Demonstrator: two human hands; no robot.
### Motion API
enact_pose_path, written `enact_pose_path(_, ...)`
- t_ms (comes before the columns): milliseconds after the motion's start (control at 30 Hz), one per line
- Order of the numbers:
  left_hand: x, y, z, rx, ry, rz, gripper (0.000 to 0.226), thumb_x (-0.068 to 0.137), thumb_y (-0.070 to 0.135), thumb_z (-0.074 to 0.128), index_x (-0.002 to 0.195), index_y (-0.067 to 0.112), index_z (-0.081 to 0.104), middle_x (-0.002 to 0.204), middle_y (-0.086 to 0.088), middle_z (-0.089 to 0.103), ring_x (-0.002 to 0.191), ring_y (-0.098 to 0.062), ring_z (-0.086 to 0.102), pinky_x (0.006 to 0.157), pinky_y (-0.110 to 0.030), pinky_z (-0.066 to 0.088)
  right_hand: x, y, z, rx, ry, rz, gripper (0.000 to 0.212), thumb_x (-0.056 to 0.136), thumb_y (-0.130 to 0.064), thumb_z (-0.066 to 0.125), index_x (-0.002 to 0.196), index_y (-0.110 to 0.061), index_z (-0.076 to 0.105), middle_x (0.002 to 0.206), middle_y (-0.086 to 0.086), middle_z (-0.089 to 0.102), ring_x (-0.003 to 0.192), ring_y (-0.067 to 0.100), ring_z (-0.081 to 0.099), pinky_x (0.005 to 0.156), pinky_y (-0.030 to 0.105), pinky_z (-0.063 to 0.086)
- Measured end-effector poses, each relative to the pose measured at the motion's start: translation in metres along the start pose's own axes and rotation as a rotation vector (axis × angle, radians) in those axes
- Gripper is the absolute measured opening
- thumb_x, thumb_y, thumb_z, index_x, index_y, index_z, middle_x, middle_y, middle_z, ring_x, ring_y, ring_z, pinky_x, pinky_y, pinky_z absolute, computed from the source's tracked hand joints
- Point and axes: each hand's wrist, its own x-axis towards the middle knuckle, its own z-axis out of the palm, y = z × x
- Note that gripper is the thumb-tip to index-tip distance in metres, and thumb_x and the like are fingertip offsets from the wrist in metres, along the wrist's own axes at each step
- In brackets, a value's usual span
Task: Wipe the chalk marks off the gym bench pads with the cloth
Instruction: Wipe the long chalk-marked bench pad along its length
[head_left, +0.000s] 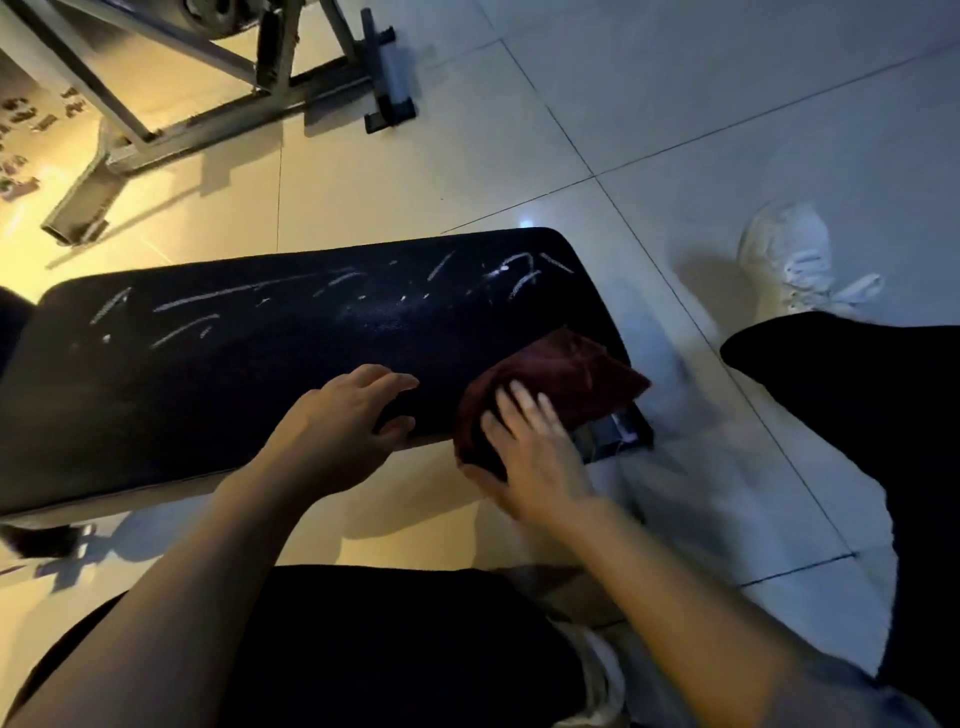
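**A:** What do you see from your head camera?

**B:** You look down at a long black bench pad. It runs from left to right in front of you. White chalk marks sit along its far side, from the left end to the right end. Some are lines and some are smudgy dots.

**A:** Where is the cloth?

**B:** The dark red cloth lies on the near right corner of the pad. Part of it hangs over the edge. Your right hand rests flat on it, with the fingers straight and a little spread and the thumb under the near edge.

**A:** And your other hand?

**B:** Your left hand rests on the near edge of the pad, just left of the cloth. Its fingers are bent loosely over the top and they hold nothing.

**A:** What is the room like?

**B:** The floor has big pale shiny tiles. Yellow light falls on the far left. A gray metal frame stands there, well apart from the pad. Your white shoe is on the right, and your dark trousers show near you.
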Motion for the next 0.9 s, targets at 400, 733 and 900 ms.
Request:
enact_pose_path(400, 0.020, -0.008, 0.008, 0.034, 0.048, -0.065, 0.049, 0.099, 0.038, 0.043, 0.146, 0.035, 0.030, 0.146, 0.012, 0.037, 0.117, -0.010, 0.049, 0.080, -0.022, 0.043, 0.071, 0.001, -0.012, 0.141, -0.004, 0.176, 0.075, 0.096, -0.066, 0.014, 0.156, -0.022, 0.005, 0.164, 0.001, -0.006, 0.149, 0.018, -0.011, 0.119, 0.037, -0.009)
enact_pose_path(733, 0.054, 0.001, 0.020, -0.134, 0.136, -0.168, 0.047, 0.096, 0.036, 0.050, 0.142, 0.026, 0.044, 0.143, 0.005, 0.044, 0.128, -0.013, 0.043, 0.101, -0.032, 0.041, 0.086, 0.105, -0.030, 0.104, 0.004, 0.397, 0.069, 0.100, -0.056, 0.012, 0.155, -0.016, 0.011, 0.164, 0.008, -0.002, 0.150, 0.024, -0.009, 0.122, 0.043, -0.003)
enact_pose_path(900, 0.087, 0.045, 0.040, -0.189, 0.278, -0.239, 0.048, 0.095, 0.039, 0.053, 0.139, 0.022, 0.048, 0.132, 0.002, 0.051, 0.116, -0.014, 0.050, 0.093, -0.030, 0.043, 0.073, 0.069, -0.029, 0.133, 0.042, 0.197, 0.083, 0.087, -0.058, -0.008, 0.149, -0.021, 0.033, 0.163, 0.006, 0.010, 0.150, 0.026, 0.000, 0.118, 0.045, -0.003)
